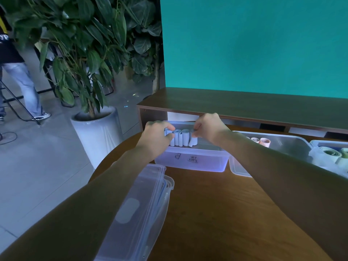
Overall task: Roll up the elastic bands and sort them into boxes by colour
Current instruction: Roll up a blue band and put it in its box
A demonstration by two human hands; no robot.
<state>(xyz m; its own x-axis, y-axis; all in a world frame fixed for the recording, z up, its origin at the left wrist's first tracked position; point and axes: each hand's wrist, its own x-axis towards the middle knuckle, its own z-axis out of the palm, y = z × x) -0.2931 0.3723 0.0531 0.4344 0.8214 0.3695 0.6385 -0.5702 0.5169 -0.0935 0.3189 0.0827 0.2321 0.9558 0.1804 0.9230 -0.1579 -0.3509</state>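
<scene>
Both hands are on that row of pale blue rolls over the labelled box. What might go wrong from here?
1. The left hand and right hand pinch only the ends of the row of blue rolls; the middle ones might slip out or unroll.
2. The labelled box sits near the table's rim; a push could shove it towards the edge.
3. The stacked lids overhang that rim beside the left forearm and might get knocked off.

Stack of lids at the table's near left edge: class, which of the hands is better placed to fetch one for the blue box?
Left, probably. The stack of lids lies beside the left forearm; the right hand would cross over. Both hands now hold the blue rolls.
</scene>
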